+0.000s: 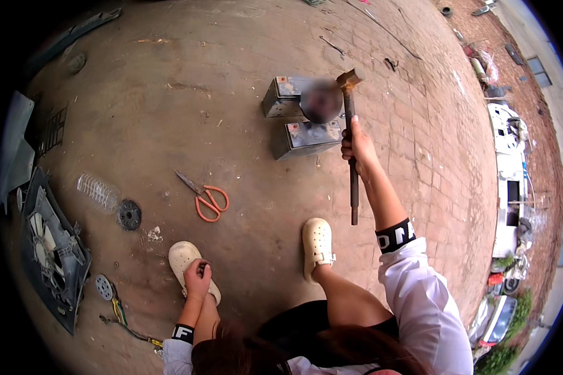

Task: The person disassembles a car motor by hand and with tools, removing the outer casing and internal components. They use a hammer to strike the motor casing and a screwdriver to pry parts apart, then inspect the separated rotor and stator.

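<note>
Hammer raised over battery boxes
Right hand (357,146) grip closed on hammer (351,125); left hand (197,279) fisted by shoe (187,261), contents unclear.

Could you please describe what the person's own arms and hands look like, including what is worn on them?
Both hands are bare: no gloves, and no rings or watch that I can make out. The right hand comes from a bare forearm; its white sleeve, pushed up, ends in a black cuff with white lettering. The left hand has a matching white sleeve with the same black, white-lettered cuff.
</note>
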Demonstrator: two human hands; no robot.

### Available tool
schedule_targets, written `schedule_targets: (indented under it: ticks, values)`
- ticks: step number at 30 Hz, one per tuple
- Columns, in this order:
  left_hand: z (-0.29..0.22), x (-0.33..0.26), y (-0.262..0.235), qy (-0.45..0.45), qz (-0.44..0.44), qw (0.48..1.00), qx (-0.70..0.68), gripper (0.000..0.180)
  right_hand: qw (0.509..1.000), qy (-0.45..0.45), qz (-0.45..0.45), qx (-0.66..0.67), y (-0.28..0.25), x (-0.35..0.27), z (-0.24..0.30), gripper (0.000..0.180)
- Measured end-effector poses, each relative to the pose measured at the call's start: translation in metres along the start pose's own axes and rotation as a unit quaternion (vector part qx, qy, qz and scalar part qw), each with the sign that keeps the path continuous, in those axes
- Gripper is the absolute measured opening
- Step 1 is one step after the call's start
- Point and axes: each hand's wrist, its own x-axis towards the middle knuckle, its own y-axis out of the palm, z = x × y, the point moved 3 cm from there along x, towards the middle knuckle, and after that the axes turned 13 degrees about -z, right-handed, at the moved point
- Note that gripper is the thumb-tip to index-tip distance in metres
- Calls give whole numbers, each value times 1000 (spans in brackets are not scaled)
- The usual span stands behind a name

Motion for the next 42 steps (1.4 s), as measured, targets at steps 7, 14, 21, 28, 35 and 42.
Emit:
schedule_targets:
  ticks: [7, 14, 21, 28, 35, 42]
  values:
    - [-19, 2, 1, 3, 8, 1000, -12, 4, 993, -110, 32, -42, -38, -42, -43, 47]
    - [-21, -1, 1, 3, 3, 1000, -24, 3, 811, -329, 144, -462, -10, -83, -156, 50]
    - [-12, 0, 2, -14, 11, 999, -34, 3, 736, -445, 169, -480, 22, -65, -189, 38]
    - [-17, -1, 0, 26, 4, 1000, -17, 3, 724, -531, -205, -389, 52, 24, -12, 93]
    - [-17, -1, 0, 8, -2, 1000, -28, 4, 770, -330, -108, -535, 78, 132, 3, 126]
    - [-17, -3, -9, 14, -9, 1000, -14, 5, 806, -347, -169, -448, 74, 101, 0, 105]
